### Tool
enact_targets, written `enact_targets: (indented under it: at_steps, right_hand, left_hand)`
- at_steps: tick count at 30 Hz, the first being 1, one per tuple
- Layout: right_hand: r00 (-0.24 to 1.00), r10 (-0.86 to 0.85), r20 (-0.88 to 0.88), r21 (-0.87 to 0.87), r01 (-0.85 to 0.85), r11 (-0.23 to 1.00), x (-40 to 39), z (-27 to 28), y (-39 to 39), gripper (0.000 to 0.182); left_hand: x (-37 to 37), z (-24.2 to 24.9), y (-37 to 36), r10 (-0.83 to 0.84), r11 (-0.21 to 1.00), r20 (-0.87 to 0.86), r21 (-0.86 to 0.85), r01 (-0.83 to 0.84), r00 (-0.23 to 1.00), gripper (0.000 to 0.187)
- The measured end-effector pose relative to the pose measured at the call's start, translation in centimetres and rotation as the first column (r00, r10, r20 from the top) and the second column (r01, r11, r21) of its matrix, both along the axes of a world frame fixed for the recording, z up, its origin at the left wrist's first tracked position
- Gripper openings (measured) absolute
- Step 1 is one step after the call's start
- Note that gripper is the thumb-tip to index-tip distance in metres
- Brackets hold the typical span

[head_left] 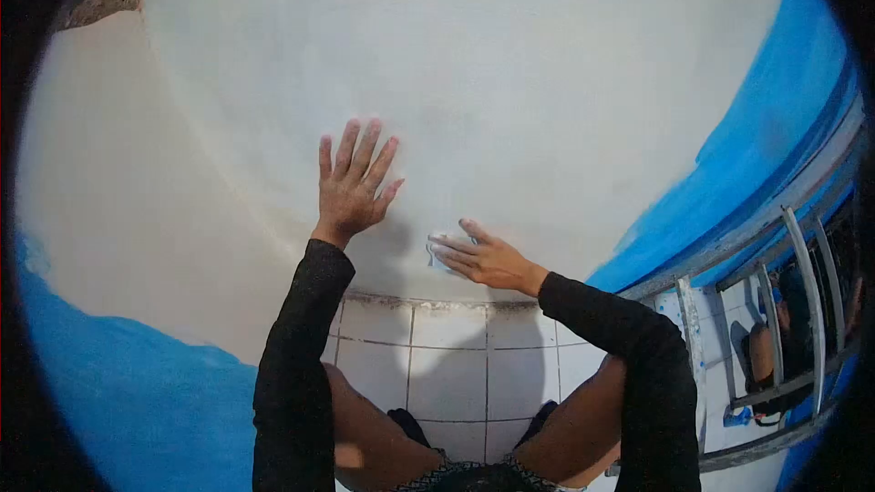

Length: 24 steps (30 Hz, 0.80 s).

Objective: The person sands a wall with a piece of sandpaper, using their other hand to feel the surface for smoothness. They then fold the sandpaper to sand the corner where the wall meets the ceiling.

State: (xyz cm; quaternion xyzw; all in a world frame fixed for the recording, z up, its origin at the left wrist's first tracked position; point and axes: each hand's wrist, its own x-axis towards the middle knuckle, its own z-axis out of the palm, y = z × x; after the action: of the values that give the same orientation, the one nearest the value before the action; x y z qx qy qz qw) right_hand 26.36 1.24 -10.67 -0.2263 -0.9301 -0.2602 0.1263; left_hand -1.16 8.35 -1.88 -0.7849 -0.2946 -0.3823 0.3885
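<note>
My left hand (pixel 354 187) lies against the pale wall (pixel 510 73) with its fingers spread, holding nothing. Lower and to the right, my right hand (pixel 483 257) is at the wall just above the tiled floor. Its fingers lie over a small whitish piece (pixel 432 257) with a bluish edge, pressed against the wall. The fingertips look dusted with white, and most of the piece is hidden under them. Black sleeves cover both my arms.
Blue paint (pixel 118 383) covers the lower left of the wall, with another blue band (pixel 720 191) at the right. White floor tiles (pixel 447 374) lie between my legs. At the right stands a metal ladder-like frame (pixel 793 264), with part of another person (pixel 784 337) behind it.
</note>
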Motion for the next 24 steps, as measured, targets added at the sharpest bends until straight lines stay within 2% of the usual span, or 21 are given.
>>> enact_targets:
  at_steps: [1, 2, 3, 5, 6, 7, 9, 10, 11, 13, 14, 15, 17, 19, 21, 22, 24]
  right_hand:
    - [0.998, 0.034, 0.053, -0.036, -0.032, 0.999, 0.0, -0.4, -0.1, 0.055]
    - [0.991, 0.023, -0.133, -0.151, -0.043, 0.988, 0.1, -0.9, 0.4, 0.054]
    - [0.991, 0.026, -0.130, -0.168, -0.048, 0.985, 0.1, 0.7, 0.3, 0.054]
    - [0.981, -0.069, -0.182, 0.114, 0.091, 0.989, -0.6, 5.9, -0.4, 0.053]
    - [0.977, -0.102, -0.186, 0.169, 0.134, 0.976, -0.6, 7.8, -0.5, 0.054]
    - [0.977, -0.102, -0.186, 0.162, 0.133, 0.978, -0.6, 7.1, -0.4, 0.054]
    - [0.984, -0.051, -0.170, 0.015, 0.054, 0.998, -0.3, 3.9, 0.3, 0.051]
    - [1.000, 0.004, -0.029, 0.053, -0.003, 0.999, 0.2, 1.6, 0.7, 0.045]
    - [1.000, 0.001, -0.026, 0.066, 0.001, 0.998, 0.4, 0.7, 0.7, 0.045]
    - [0.994, 0.037, 0.098, 0.019, -0.039, 0.999, 0.2, 0.0, 0.3, 0.040]
    - [0.996, 0.000, 0.093, 0.104, -0.009, 0.995, 0.6, -0.2, 0.8, 0.044]
    - [0.995, 0.007, 0.097, 0.093, -0.016, 0.996, 0.5, 1.4, 0.7, 0.044]
    - [0.977, -0.053, -0.205, 0.109, 0.076, 0.991, 0.0, 5.9, -0.4, 0.047]
    - [0.974, -0.068, -0.217, 0.155, 0.103, 0.983, 0.1, 6.5, -0.5, 0.050]
    - [0.985, -0.095, -0.142, 0.039, 0.101, 0.994, 0.1, 3.9, -0.5, 0.048]
    - [0.997, -0.056, -0.059, -0.023, 0.055, 0.998, -0.1, 1.2, -0.4, 0.047]
    - [0.998, -0.059, -0.013, -0.009, 0.059, 0.998, -0.4, 1.0, -0.8, 0.047]
  left_hand:
    - [0.1, -0.1, 0.0, 0.015, 1.000, -0.002, -0.006, -0.015, 1.000, 0.067]
    - [0.1, -0.2, 0.2, 0.012, 1.000, -0.002, -0.014, -0.012, 1.000, 0.067]
    - [0.1, -0.1, 0.1, 0.016, 0.999, 0.022, -0.045, -0.015, 1.000, 0.065]
    - [-0.3, -0.7, -0.1, 0.029, 0.996, 0.044, -0.090, -0.025, 0.999, 0.064]
    - [-0.3, -0.6, 0.1, 0.017, 0.998, 0.050, -0.069, -0.013, 0.999, 0.063]
    - [-0.3, -0.7, 0.0, 0.002, 0.999, 0.055, -0.053, 0.001, 0.999, 0.063]
    - [-0.3, -0.7, -0.2, 0.006, 1.000, 0.029, -0.029, -0.005, 1.000, 0.063]
    - [-0.2, -0.4, 0.1, 0.010, 1.000, 0.003, 0.007, -0.010, 1.000, 0.063]
    - [-0.1, -0.2, 0.3, 0.006, 1.000, 0.006, 0.020, -0.006, 1.000, 0.063]
    - [0.0, -0.2, 0.3, 0.009, 0.999, 0.000, 0.038, -0.009, 1.000, 0.063]
    - [0.0, -0.3, 0.4, 0.010, 0.999, 0.001, 0.035, -0.010, 1.000, 0.063]
    - [-0.1, 0.1, 0.3, 0.007, 1.000, 0.004, 0.018, -0.007, 1.000, 0.064]
    - [-0.3, -0.4, -0.1, 0.006, 1.000, -0.003, -0.025, -0.006, 1.000, 0.065]
    - [-0.1, -0.1, -0.1, 0.005, 1.000, 0.004, 0.001, -0.005, 1.000, 0.067]
    - [-0.2, -0.3, 0.1, -0.006, 1.000, -0.003, 0.003, 0.006, 1.000, 0.066]
    - [-0.2, -0.4, 0.2, -0.006, 1.000, 0.002, 0.015, 0.006, 1.000, 0.066]
    - [-0.1, -0.4, 0.1, -0.019, 1.000, 0.021, 0.009, 0.018, 1.000, 0.065]
